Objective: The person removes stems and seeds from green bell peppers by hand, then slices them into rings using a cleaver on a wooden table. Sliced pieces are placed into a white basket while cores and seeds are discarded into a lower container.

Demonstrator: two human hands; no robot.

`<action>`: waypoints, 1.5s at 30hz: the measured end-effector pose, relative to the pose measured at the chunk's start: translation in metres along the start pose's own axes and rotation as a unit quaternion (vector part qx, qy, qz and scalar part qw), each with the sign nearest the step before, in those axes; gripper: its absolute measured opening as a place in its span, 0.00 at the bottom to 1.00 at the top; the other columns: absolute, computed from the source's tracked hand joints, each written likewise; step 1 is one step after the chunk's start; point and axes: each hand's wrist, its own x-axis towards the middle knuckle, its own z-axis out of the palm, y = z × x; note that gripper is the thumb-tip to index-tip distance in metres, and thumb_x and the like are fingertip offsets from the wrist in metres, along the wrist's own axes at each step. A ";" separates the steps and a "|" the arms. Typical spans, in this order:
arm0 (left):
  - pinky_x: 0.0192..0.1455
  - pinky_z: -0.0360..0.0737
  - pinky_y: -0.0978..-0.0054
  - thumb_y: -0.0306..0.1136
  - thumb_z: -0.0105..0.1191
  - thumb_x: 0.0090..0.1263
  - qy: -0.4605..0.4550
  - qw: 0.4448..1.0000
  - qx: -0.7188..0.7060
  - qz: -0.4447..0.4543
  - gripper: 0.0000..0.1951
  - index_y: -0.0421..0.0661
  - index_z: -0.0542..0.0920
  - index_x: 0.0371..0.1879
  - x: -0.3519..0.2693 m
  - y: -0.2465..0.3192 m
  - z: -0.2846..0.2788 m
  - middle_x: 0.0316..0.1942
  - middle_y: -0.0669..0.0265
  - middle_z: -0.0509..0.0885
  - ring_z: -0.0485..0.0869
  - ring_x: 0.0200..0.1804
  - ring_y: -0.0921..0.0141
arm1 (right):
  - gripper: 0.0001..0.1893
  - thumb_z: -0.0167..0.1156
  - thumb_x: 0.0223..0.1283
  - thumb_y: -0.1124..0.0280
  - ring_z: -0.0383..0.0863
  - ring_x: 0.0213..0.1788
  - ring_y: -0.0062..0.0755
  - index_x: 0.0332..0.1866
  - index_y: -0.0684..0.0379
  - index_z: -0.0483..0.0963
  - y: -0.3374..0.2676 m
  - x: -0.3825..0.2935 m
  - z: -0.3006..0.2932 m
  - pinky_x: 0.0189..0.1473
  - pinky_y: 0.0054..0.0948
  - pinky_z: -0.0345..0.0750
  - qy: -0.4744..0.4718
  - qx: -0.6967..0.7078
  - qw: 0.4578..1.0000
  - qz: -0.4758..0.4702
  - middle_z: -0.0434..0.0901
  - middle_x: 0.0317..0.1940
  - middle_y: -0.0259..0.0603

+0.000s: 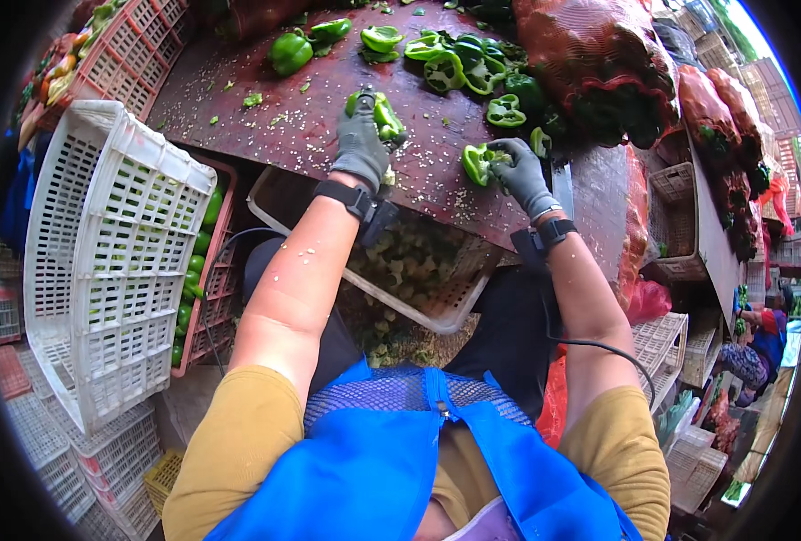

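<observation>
My left hand (362, 138), in a grey glove, grips a piece of green bell pepper (388, 120) above the table, its thumb laid along the top. To the right, my gloved right hand (521, 172) has its fingertips in a cut green bell pepper half (475, 164), at the pale seed core. Pepper halves (465, 64) lie in a cluster beyond my hands, with their hollow insides showing on several. A whole green bell pepper (289, 53) rests farther left. Pale seeds and green scraps are scattered over the dark reddish tabletop (238, 132).
A large red mesh sack (597, 61) of dark green produce stands at the right back. On the left, a white plastic crate (130, 270) tilts beside a red crate (218, 297) of green peppers. Below the table edge, a crate (434, 318) holds trimmings. Another person (766, 338) is at far right.
</observation>
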 end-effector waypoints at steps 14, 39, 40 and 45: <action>0.52 0.80 0.71 0.35 0.55 0.75 -0.150 0.972 0.173 -0.055 0.25 0.48 0.67 0.69 -0.069 -0.029 0.016 0.53 0.69 0.77 0.79 0.52 0.70 | 0.20 0.67 0.47 0.68 0.81 0.49 0.52 0.48 0.59 0.76 -0.025 -0.022 0.024 0.52 0.42 0.79 -0.029 -0.099 0.995 0.000 0.80 0.43 0.53; 0.52 0.86 0.58 0.32 0.51 0.74 -0.081 0.995 -0.036 -0.041 0.15 0.39 0.74 0.57 -0.048 0.034 -0.008 0.51 0.56 0.82 0.85 0.52 0.60 | 0.20 0.70 0.55 0.62 0.81 0.50 0.41 0.52 0.54 0.77 -0.063 0.006 0.036 0.54 0.41 0.78 -0.019 -0.059 0.975 -0.215 0.81 0.49 0.45; 0.52 0.86 0.60 0.31 0.51 0.74 -0.078 0.996 -0.016 -0.035 0.15 0.40 0.74 0.56 -0.049 0.037 -0.005 0.50 0.57 0.82 0.85 0.52 0.61 | 0.22 0.69 0.56 0.60 0.78 0.54 0.46 0.54 0.52 0.76 -0.044 0.031 0.025 0.57 0.43 0.75 0.049 -0.139 0.974 -0.172 0.78 0.53 0.46; 0.51 0.85 0.68 0.30 0.53 0.73 -0.058 0.997 -0.032 -0.047 0.13 0.45 0.77 0.54 -0.054 0.031 0.005 0.48 0.63 0.83 0.85 0.49 0.66 | 0.25 0.65 0.56 0.61 0.77 0.59 0.57 0.61 0.48 0.73 0.012 0.101 -0.006 0.60 0.45 0.76 0.083 -0.319 0.930 0.162 0.75 0.56 0.52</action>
